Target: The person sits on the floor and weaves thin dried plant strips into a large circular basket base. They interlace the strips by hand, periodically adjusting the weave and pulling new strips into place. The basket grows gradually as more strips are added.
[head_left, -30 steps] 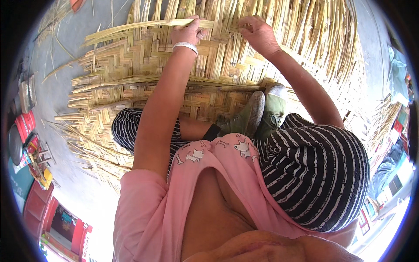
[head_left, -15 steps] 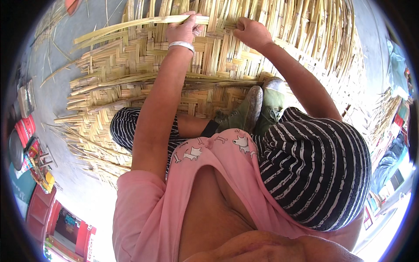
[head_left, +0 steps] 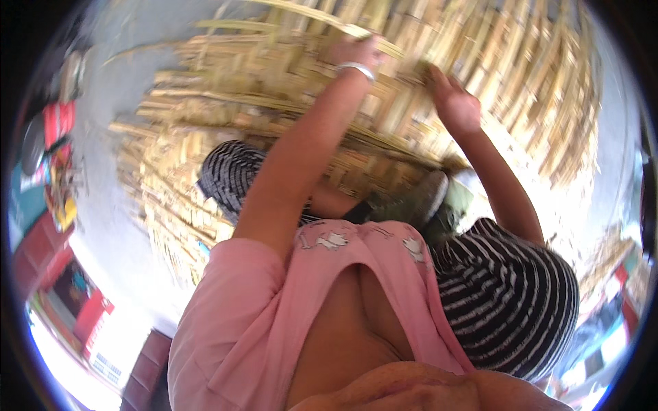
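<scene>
A woven mat of flat, straw-coloured strips (head_left: 274, 85) spreads out in front of me. At its far part, my left hand (head_left: 358, 51), with a pale band at the wrist, is closed around a long, pale yellow-green split strip (head_left: 308, 12). The strip runs from the far left, through the hand, to a short end on its right. To the right, my right hand (head_left: 456, 103) lies low over the mat, its fingers stretched toward the unwoven strip ends. It seems to hold nothing, though motion smears the fingertips.
My green shoes (head_left: 411, 202) and striped trouser legs (head_left: 507, 294) rest on or beside the mat's near part. Long loose strip ends (head_left: 548, 89) fan out at the far right. Red and dark household items (head_left: 58, 123) stand along the left side on a grey floor (head_left: 103, 144).
The view has swung, so the mat and both hands appear farther right and lower. My left hand keeps the strip. My right hand has gone from a closed fist to stretched fingers.
</scene>
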Demonstrator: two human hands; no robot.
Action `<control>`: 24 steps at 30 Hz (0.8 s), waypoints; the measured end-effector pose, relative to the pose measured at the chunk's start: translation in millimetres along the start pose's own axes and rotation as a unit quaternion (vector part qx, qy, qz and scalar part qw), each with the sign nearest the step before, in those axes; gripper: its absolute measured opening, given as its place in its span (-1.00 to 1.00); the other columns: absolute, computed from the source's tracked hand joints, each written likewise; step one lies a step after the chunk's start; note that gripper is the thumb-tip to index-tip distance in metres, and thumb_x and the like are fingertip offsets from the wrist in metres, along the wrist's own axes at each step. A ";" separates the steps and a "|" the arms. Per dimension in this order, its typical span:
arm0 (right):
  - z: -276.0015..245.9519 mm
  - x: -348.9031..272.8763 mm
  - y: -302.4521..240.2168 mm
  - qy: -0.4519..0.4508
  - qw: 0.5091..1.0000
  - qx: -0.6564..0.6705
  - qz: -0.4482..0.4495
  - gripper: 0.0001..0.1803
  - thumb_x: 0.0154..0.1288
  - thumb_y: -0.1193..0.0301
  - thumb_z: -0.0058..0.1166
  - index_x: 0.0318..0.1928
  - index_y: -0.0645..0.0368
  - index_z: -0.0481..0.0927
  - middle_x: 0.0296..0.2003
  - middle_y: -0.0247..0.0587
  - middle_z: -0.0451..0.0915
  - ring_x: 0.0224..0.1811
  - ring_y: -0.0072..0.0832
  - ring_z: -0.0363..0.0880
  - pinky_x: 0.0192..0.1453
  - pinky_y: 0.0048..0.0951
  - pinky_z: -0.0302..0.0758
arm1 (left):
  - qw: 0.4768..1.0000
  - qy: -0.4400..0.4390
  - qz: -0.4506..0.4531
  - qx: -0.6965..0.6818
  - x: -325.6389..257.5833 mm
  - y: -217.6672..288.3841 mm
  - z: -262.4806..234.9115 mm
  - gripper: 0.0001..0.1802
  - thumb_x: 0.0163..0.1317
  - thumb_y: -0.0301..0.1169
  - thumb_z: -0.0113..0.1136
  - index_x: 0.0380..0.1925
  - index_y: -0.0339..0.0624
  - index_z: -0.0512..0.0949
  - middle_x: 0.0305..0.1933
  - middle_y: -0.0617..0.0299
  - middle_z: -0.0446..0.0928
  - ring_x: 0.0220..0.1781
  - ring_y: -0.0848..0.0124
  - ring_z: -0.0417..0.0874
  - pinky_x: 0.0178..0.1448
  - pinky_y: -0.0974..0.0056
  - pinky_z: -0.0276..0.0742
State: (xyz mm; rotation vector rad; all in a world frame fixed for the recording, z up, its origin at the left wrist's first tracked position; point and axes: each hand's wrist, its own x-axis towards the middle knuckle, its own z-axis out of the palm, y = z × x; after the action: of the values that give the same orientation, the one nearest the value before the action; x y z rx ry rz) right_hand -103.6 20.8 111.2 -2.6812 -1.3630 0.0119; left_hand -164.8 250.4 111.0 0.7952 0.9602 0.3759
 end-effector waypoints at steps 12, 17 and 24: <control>-10.8 20.8 1.0 -0.069 0.994 -0.042 -0.076 -0.49 0.46 0.34 0.06 0.40 -0.13 0.48 -0.42 -0.15 0.70 -0.53 -0.20 0.70 -0.47 -0.14 0.66 | 0.994 0.078 -0.075 -0.009 7.6 36.5 -22.6 -0.81 0.33 -0.55 0.33 -0.11 -0.36 0.58 -0.18 0.07 0.61 -0.33 0.25 0.68 -0.26 0.16 0.85; -18.8 14.7 -6.9 -0.094 0.990 -0.034 -0.100 -0.36 0.37 0.44 0.02 0.47 0.00 0.37 -0.43 -0.15 0.71 -0.47 -0.22 0.74 -0.44 -0.16 0.66 | 0.949 -0.042 0.137 0.281 60.2 -10.6 -74.9 -0.77 0.35 -0.48 0.34 -0.10 -0.36 0.56 -0.12 0.02 0.63 -0.17 0.17 0.71 -0.16 0.11 0.85; -51.9 51.6 -11.9 -0.183 0.968 -0.066 -0.161 -0.67 0.37 0.48 0.05 0.13 0.18 0.55 -0.43 -0.13 0.69 -0.43 -0.27 0.76 -0.47 -0.17 0.67 | 0.999 -0.044 0.008 0.025 3.0 22.5 -49.5 -0.67 0.37 -0.42 0.34 0.02 -0.42 0.58 -0.08 0.07 0.65 -0.15 0.22 0.72 -0.02 0.08 0.84</control>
State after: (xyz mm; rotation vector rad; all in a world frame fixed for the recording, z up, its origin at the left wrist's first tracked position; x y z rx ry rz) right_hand -79.2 63.3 166.9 -2.6150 -1.9601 0.4159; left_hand -203.6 288.6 109.8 0.8584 0.8840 0.3292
